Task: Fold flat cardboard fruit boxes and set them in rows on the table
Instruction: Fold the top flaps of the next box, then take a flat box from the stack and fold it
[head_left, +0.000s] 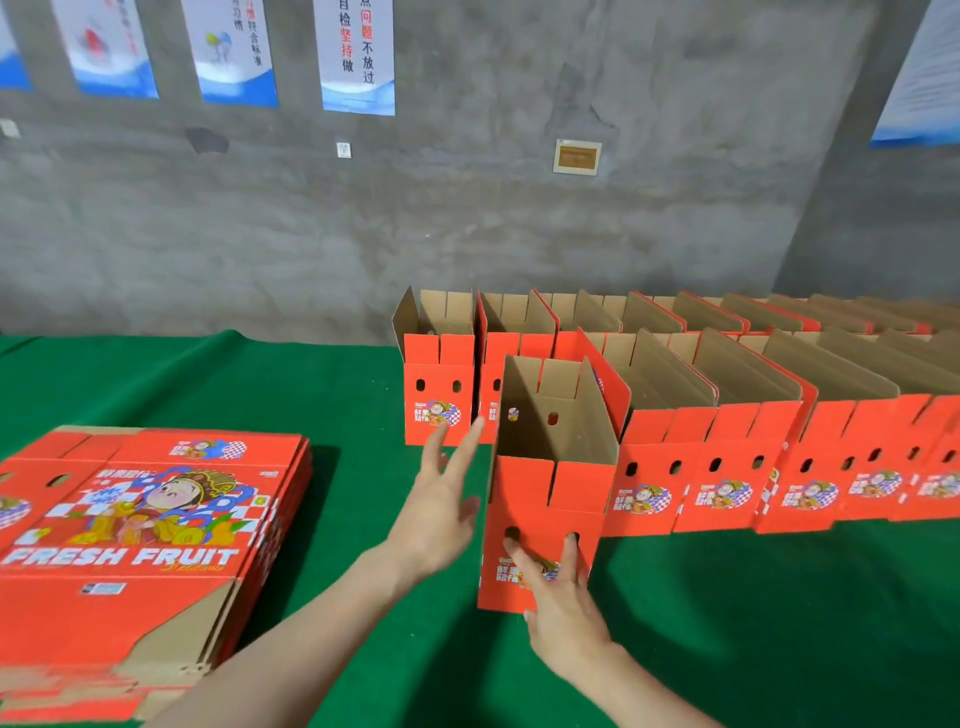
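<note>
Bench (208, 384), right of frame: two rows of folded boxes (727, 467) done. Lower left: stack of flat boxes (145, 519) left (far from finished). Centre: newest box (550, 499) upright beside front row; left hand (441, 509) spread alongside, right hand (561, 608) flat-fingered on its front.

The left hand (441, 499) and the right hand (563, 608) are bare, as are the left forearm (291, 639) toward seven o'clock and the right forearm (644, 691) toward five o'clock.

Even, bright light with soft shadows; wide-angle bending at the edges, motion blur smearing the lower-left corner.
</note>
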